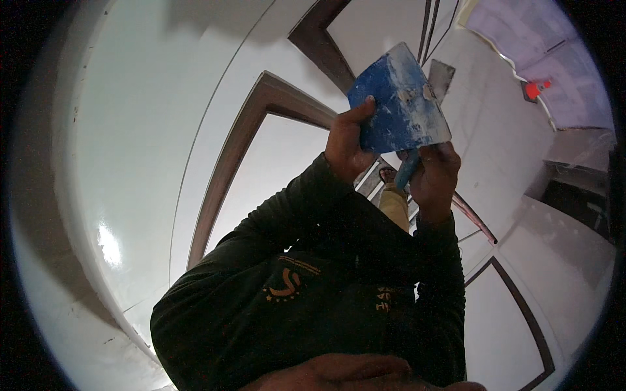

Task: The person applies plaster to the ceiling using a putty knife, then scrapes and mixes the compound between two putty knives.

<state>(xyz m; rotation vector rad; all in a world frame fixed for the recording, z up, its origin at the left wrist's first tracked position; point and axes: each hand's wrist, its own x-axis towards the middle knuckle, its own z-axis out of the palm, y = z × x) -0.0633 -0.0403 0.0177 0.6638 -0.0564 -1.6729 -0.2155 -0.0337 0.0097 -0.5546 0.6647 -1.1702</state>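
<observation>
My left hand (349,140) grips the left edge of a blue flat board (391,104), smeared with white material, with the thumb on its face. My right hand (437,173) is closed under the board's lower right corner, around a blue handle (407,169). A grey, smeared metal blade (442,79) shows behind the board's upper right; I cannot tell whether it joins that handle. My dark green sleeves reach up to both hands from the lower edge.
Ladder rungs (375,191) and my sandalled foot (388,174) show below my hands. Brown-framed white panels (248,166) line the pale surfaces. A red cone (536,89) lies by purple sheeting (567,72) at upper right, above a dark recess (574,205).
</observation>
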